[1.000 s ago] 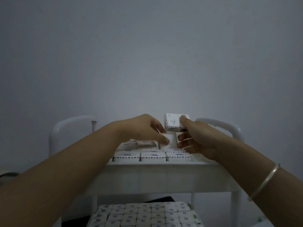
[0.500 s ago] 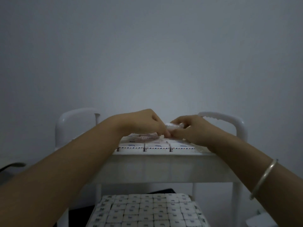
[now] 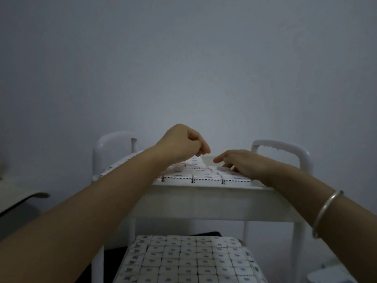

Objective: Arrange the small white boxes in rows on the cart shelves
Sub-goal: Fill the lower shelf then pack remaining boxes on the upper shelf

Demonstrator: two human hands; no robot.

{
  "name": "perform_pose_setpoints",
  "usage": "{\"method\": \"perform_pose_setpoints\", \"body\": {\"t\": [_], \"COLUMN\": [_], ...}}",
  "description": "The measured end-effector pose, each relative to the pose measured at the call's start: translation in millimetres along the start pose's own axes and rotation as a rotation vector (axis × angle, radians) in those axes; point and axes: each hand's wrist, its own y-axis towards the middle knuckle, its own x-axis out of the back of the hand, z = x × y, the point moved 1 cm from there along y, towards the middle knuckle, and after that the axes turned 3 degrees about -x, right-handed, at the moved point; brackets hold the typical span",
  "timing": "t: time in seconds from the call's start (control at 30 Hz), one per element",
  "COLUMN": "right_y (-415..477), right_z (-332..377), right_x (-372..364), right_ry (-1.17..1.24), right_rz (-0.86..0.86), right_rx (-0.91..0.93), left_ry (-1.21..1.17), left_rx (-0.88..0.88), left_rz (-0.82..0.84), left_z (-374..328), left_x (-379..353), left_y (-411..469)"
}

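Note:
Small white boxes with red-and-blue striped edges lie in rows on the top shelf [image 3: 204,193] of a white cart; the front row [image 3: 207,178] shows three box fronts. My left hand [image 3: 183,142] hovers above the far rows with its fingers curled and pinched together, nothing visible in them. My right hand [image 3: 239,163] lies flat on the boxes at the right side, fingers spread and pointing left. The lower shelf [image 3: 189,260] is packed with several rows of the same boxes.
Two white curved handles rise at the cart's far corners: the left handle [image 3: 114,137] and the right handle [image 3: 285,147]. A plain wall stands behind. A dark object with a pale edge [image 3: 22,201] sits at the left. A silver bangle [image 3: 326,211] rings my right wrist.
The box my right hand held up a second ago has gone down among the rows. My right hand has flattened onto the boxes and my left hand has lifted.

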Motion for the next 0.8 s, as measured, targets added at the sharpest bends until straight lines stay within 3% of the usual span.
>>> {"method": "perform_pose_setpoints", "body": {"t": [0.13,0.27,0.33,0.4,0.53,0.7,0.8], "right_y": [-1,-27,-52,-77,-111,-109,-96], "right_z": [2,21,48,80,128,150,156], "right_x": [-1,3,-8,-32,-108,-222,-286], "right_ry": [0.151,0.053,0.131,0.188,0.181,0.049,0.041], "right_rz": [-0.166,-0.604,-0.688,-0.638,-0.306,0.1,0.231], "right_rx": [0.022,0.271,0.428,0.581,0.744,0.727,0.669], "left_ry": [0.04,0.039,0.018,0.029,0.058,0.148,0.155], "left_rx": [-0.095,-0.126,-0.099,-0.042,0.152,0.495,0.639], "left_rz": [-0.048,-0.078,-0.033,0.029,0.051,0.007,-0.104], "left_z": [-11,-18,-14,-3,44,131,170], "left_x": [15,45,59,71,95,133,155], "left_y": [-33,-85,-116,-149,-212,-307,-362]}}
